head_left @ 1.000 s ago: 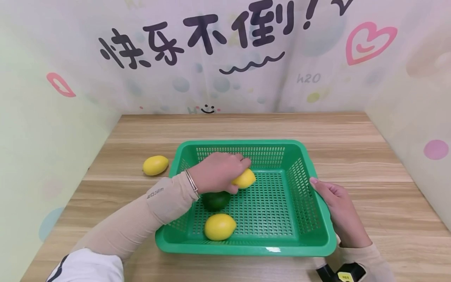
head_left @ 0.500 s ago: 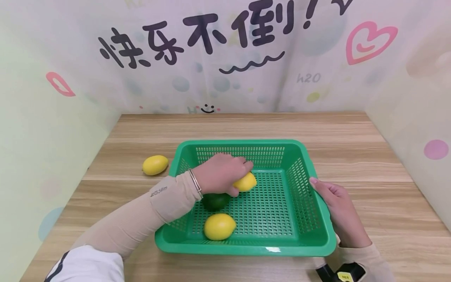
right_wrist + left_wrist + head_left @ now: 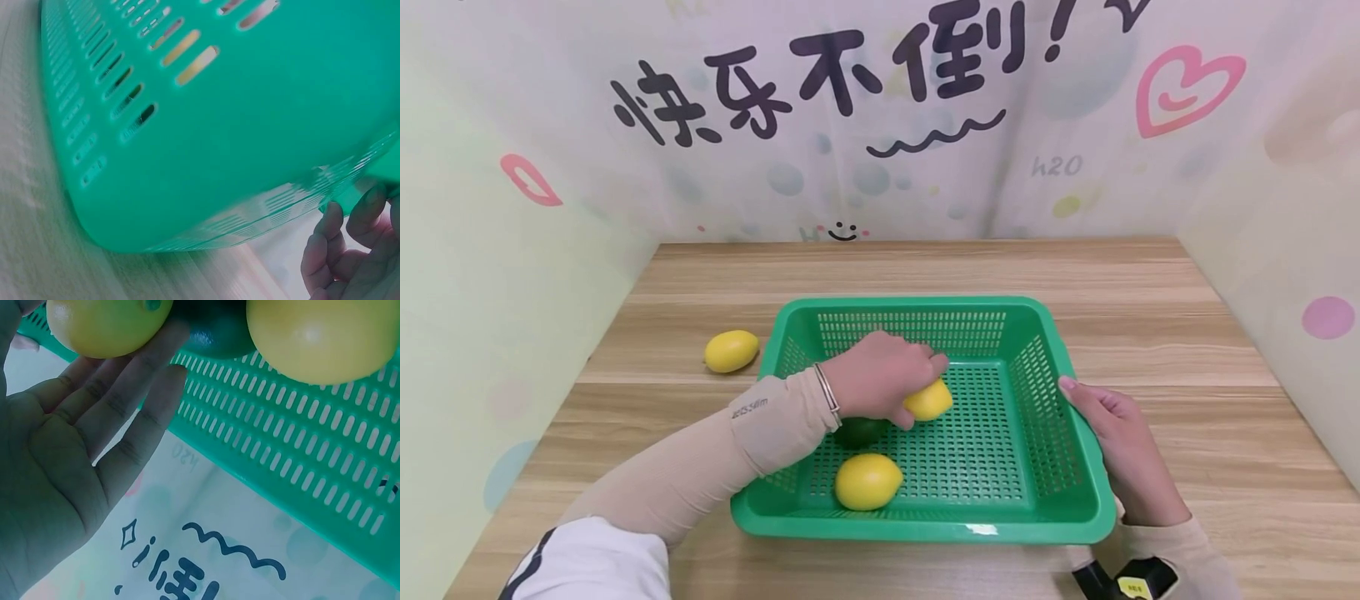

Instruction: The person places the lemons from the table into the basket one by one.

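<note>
Inside a green plastic basket point(image 3: 887, 530), my left hand point(image 3: 882, 375) holds a yellow lemon point(image 3: 931, 402) between thumb and fingers, low over the slotted floor. The left wrist view shows that lemon point(image 3: 106, 328) at the fingers, close to a dark green fruit point(image 3: 212, 328). In the head view this green fruit point(image 3: 859, 433) is partly covered by my left hand and wrist. Another lemon point(image 3: 868, 483) lies near the basket's front wall. My right hand point(image 3: 1122, 433) grips the basket's right rim, thumb on top; its fingers point(image 3: 331, 219) curl under the edge.
A third lemon point(image 3: 731, 352) lies on the wooden table point(image 3: 700, 283), left of the basket. A printed white curtain point(image 3: 925, 183) hangs behind the table, with pale walls on both sides. A black device point(image 3: 1138, 579) is strapped to the right wrist.
My left hand has shifted a little to the right and toward the near side of the basket, carrying the lemon along. The right hand, the basket and the other fruits stay where they were.
</note>
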`<state>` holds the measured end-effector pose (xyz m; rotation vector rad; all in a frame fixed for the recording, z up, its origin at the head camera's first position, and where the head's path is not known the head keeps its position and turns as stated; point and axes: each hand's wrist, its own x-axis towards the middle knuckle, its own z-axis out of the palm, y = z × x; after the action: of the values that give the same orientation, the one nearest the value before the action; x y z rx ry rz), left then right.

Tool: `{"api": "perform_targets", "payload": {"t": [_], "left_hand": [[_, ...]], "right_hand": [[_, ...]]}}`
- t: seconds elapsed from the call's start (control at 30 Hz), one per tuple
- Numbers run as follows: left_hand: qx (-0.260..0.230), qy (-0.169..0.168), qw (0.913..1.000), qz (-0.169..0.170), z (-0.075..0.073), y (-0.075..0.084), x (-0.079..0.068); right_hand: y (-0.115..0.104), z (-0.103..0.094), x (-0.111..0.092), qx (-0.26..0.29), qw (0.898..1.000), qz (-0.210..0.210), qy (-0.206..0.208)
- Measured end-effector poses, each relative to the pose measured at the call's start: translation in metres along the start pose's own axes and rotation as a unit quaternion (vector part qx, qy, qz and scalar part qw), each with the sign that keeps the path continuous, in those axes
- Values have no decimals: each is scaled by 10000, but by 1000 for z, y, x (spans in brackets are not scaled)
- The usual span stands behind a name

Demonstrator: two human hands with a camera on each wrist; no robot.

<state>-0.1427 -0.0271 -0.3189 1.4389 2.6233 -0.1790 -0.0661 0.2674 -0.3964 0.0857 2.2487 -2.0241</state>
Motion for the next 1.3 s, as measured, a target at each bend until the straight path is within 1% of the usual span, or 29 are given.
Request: {"api": "perform_targets", "payload": {"t": [0.1,0.23,0.5,0.7,0.93,1.3], "left_hand": [[34,-86,9999,45,1,1,2],[68,-186,9998,17,2,3,4],[122,-166,9996,214,2,7,5],[259,-236,9991,247,4,11,8],[366,-279,9986,248,7,12,10],[407,-365,9980,315,10,14,13]], "right_hand": [[0,0,0,-21,10000,20,19],[0,1,-1,-46,10000,39,44],[0,0,0,40,10000,21,5],[-1,-1,0,181,9998,0,-55],[-1,0,-2,-9,10000,6,-1],[-1,0,-2,-48,10000,14,37]]}}
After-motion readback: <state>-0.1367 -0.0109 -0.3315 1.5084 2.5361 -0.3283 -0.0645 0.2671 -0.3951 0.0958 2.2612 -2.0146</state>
